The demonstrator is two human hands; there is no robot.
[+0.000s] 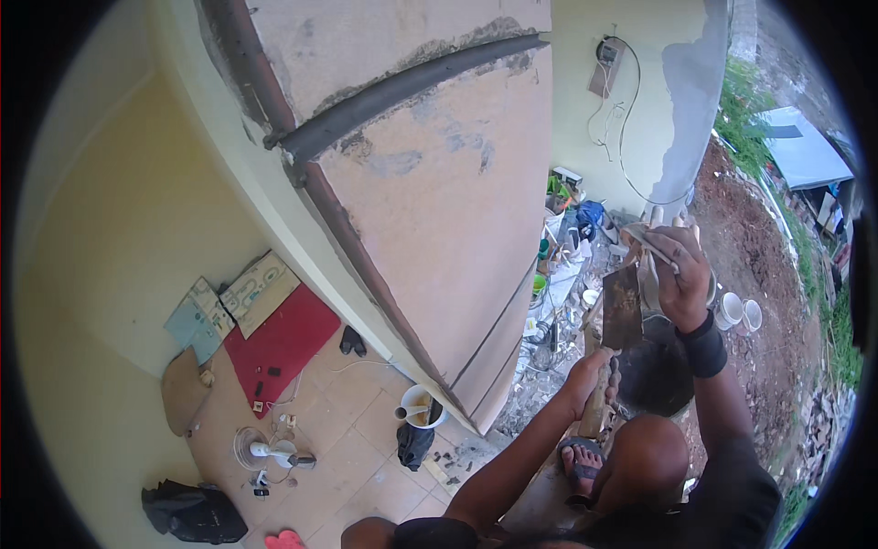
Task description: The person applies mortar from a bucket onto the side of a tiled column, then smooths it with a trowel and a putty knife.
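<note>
My left hand (590, 382) is closed around the lower end of a flat rectangular plastering trowel (623, 306), its grey-brown blade pointing up and away. My right hand (679, 276) is raised beyond it, fingers bent around a thin pale piece whose kind I cannot make out. The two hands are apart, with the blade between them. Below them stands a dark round tub (655, 371), partly hidden by my knee and hands. To the left rises a large panel (439, 201) with grey mortar strips along its joints.
My sandalled foot (583, 464) rests on a narrow board. White tubs (729, 311) stand on reddish soil at right. Tools and debris (558, 302) clutter the ground behind. Left of the wall, a tiled floor holds a white bucket (421, 407), a fan (274, 450) and a red mat (283, 343).
</note>
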